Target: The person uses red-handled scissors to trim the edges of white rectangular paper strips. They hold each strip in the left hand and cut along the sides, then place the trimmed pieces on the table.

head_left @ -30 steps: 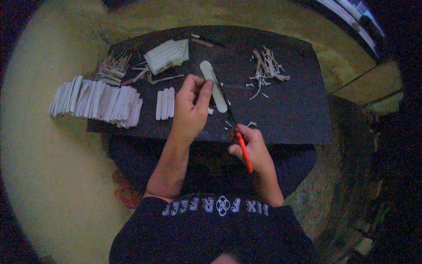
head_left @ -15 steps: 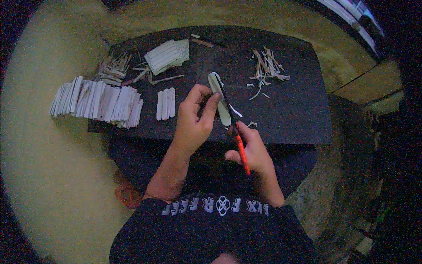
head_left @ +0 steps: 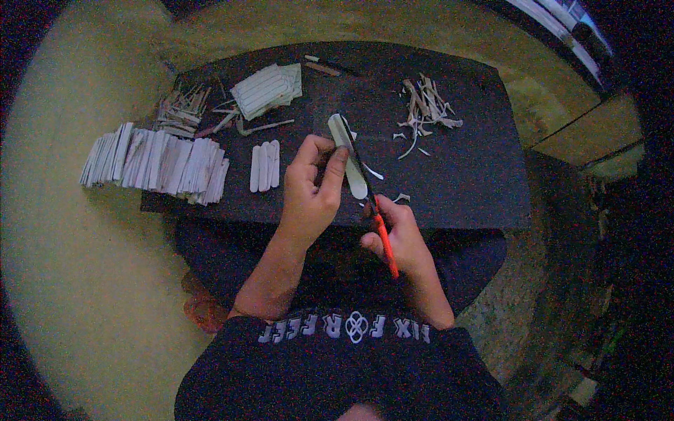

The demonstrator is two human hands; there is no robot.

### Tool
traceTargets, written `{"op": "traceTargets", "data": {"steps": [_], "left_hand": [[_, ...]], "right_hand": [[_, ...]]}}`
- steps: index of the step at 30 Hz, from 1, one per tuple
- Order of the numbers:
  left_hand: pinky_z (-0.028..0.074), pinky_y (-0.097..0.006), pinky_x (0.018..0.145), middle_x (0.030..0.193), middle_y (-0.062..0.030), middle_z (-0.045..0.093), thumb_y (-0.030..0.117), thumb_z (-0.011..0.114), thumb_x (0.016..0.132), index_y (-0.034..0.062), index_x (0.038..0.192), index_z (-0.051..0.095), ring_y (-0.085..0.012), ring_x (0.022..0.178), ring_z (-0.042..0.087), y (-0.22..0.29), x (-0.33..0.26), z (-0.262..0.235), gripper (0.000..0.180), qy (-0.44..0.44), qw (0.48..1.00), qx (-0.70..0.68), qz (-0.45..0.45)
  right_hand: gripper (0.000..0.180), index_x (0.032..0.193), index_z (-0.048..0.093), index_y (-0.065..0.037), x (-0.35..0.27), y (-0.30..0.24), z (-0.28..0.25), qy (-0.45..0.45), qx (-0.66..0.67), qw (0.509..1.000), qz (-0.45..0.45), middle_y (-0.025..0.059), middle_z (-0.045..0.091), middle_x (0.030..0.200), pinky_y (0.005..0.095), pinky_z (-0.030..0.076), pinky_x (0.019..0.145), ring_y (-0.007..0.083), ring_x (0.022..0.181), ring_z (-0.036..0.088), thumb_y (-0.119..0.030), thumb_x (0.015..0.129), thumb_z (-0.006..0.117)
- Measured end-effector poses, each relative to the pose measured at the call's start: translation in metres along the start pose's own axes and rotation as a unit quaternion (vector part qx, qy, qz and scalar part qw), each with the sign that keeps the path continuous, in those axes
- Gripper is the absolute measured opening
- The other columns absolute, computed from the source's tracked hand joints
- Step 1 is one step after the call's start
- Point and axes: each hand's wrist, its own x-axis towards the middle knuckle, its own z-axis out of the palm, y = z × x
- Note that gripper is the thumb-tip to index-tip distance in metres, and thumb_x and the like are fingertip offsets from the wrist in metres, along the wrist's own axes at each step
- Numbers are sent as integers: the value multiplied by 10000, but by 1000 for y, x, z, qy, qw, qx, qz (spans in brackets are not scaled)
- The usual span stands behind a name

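My left hand [head_left: 312,181] pinches a pale, flat strip with rounded ends [head_left: 357,184] between thumb and fingers, above the table. My right hand [head_left: 408,242] is closed round the orange-red handles of a pair of scissors [head_left: 385,242]. Their dark blades lie along the strip's right edge, pointing away from me. A thin white curl of trimming [head_left: 373,172] hangs beside the blades. Several similar rounded strips [head_left: 265,167] lie side by side on the table, left of my left hand.
On the dark table [head_left: 463,182] stands a long row of packed pale strips [head_left: 158,160] at left. Behind it are a pile of thin sticks [head_left: 184,109] and a stack of pale outlined sheets [head_left: 267,90]. Curled offcuts [head_left: 427,105] lie at far right; a pen-like thing [head_left: 323,68] lies at the back.
The scissor blades have drawn closer together along the strip's edge. Both hands, the strip and the scissors have shifted very slightly; the trimming has moved a little down and left.
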Motion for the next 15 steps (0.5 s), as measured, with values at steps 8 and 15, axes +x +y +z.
{"op": "traceTargets", "data": {"steps": [8, 15], "left_hand": [[370, -209, 585, 704, -19, 493, 75, 480, 824, 35, 778, 464, -62, 657, 434, 0, 1, 0, 63, 6, 1000, 24, 2], [374, -214, 573, 698, -14, 494, 87, 471, 827, 38, 778, 465, -62, 650, 438, 0, 1, -1, 70, 5, 999, 30, -22]], "right_hand": [[567, 802, 485, 15, 0, 3, 3, 4, 23, 1000, 12, 78, 513, 583, 302, 400, 498, 130, 520, 435, -403, 528, 755], [542, 780, 491, -1, 2, 9, 8, 23, 36, 999, -6, 59, 497, 550, 293, 387, 473, 119, 501, 420, -416, 541, 746]]}}
